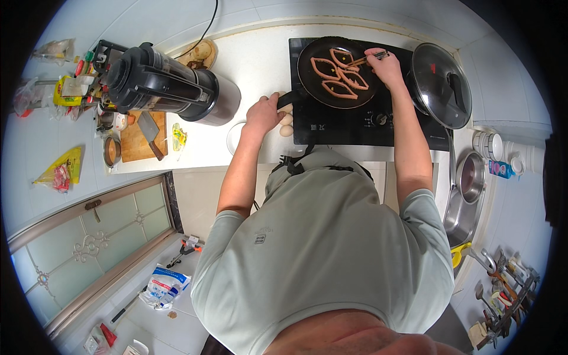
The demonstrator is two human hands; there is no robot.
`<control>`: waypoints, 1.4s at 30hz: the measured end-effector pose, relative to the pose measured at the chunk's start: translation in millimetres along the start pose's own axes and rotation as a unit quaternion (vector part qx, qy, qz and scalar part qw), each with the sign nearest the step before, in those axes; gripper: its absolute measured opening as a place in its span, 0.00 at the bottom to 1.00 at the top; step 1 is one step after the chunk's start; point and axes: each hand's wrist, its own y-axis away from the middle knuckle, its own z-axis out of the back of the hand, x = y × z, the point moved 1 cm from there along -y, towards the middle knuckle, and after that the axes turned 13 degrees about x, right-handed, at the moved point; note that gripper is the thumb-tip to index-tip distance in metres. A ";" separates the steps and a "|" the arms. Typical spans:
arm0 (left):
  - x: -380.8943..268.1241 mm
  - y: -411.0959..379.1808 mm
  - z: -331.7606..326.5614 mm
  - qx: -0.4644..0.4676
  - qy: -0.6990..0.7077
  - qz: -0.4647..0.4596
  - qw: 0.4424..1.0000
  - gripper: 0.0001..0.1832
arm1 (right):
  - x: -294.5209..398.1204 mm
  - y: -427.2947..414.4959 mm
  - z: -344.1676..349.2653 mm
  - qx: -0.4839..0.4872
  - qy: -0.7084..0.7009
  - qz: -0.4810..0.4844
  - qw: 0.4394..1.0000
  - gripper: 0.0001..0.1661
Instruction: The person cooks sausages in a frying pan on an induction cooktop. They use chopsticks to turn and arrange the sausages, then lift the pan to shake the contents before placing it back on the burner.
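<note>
My left hand [265,113] grips the end of the black handle [290,99] of a frying pan [306,86]. The pan sits on a black induction cooktop [337,128]. Inside it lie several pink loops of split sausage [339,89], with small yellow bits in some of them. My right hand [385,70] holds a pair of chopsticks [357,61], whose tips reach the upper sausage loops. Several eggs [286,130] rest on the counter beside my left hand, partly hidden by it and the handle. A white bowl [234,137] is half covered by my left forearm.
Left stands a large blender [177,88]; beyond it, a cleaver [148,128] lies on a wooden cutting board [128,142]. A glass-lidded pan [439,84] stands right of the cooktop. Further right are a steel bowl [471,177] and a sink [461,217].
</note>
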 end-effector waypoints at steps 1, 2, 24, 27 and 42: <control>0.1 -0.5 -0.3 -0.001 -0.001 0.000 1.000 0.35 | -0.6 -0.1 0.4 0.001 0.000 0.002 1.000 0.16; 0.2 -0.9 -0.2 -0.003 -0.001 -0.002 1.000 0.35 | -1.2 0.0 0.7 0.002 0.000 0.004 1.000 0.16; -1.9 0.2 0.9 0.002 0.001 0.000 1.000 0.35 | 13.4 32.9 11.1 0.057 -0.004 -0.012 0.998 0.17; -2.3 1.1 1.3 0.001 0.005 -0.001 1.000 0.35 | 12.2 33.3 11.7 0.052 -0.011 -0.009 0.999 0.17; -1.2 0.2 0.7 0.001 0.004 0.000 1.000 0.36 | 9.1 0.2 -30.5 -0.014 -0.008 0.017 1.000 0.15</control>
